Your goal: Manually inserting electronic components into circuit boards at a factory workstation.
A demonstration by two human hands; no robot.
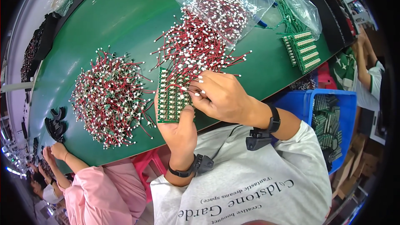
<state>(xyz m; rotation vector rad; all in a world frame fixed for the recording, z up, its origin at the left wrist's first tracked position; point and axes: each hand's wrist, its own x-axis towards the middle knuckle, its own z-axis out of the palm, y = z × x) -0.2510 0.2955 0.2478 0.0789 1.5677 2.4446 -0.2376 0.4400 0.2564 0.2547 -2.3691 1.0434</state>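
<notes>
A green circuit board panel (168, 110), with rows of small white connectors, lies tilted in my left hand (181, 135). The thumb presses on its near edge, and the fingers are hidden beneath it. Over the panel's right side, my right hand (223, 96) is closed in a pinch on short red connector cables (177, 86) with white plugs. How many cables it holds is hard to tell. Just beyond both hands spreads a heap of similar red cables (196, 43), partly inside a clear plastic bag (260, 0).
To the left is a pile of cables with small green boards (110, 100). Stacked green panels (304, 52) stand at the right, near a black box (327, 14). A blue bin (348, 131) holds more panels. A co-worker in a pink sleeve (98, 196) sits at left.
</notes>
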